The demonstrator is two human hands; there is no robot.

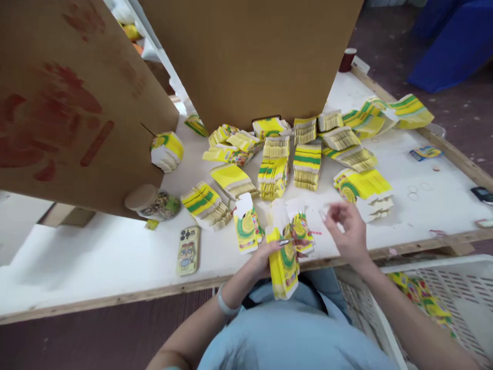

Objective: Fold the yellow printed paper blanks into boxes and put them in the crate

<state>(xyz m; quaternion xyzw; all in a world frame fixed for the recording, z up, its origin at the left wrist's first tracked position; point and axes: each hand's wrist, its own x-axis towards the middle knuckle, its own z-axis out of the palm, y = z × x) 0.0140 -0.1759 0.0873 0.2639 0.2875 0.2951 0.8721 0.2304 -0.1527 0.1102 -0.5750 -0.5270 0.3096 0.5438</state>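
Note:
My left hand point(265, 257) is wrapped round a stack of yellow crayon cartons point(284, 267), flat and unfolded, held upright over the table's front edge. To its right my right hand point(346, 228) is raised above the tabletop, thumb and forefinger curled together in a pinch. A pale blur shows at those fingertips, too small to name. Beside the held stack lie a carton with a white flap point(246, 226) on the left and another small carton pile point(301, 226) partly behind it. A fanned carton stack point(364, 190) lies just beyond my right hand.
Several carton bundles point(307, 164) cover the back of the white table. Large cardboard boxes point(250, 56) stand behind and left. A phone point(188, 251) and a lidded jar point(154, 202) are at left. Rubber bands point(413, 191) lie right; a white crate point(468, 277) stands below.

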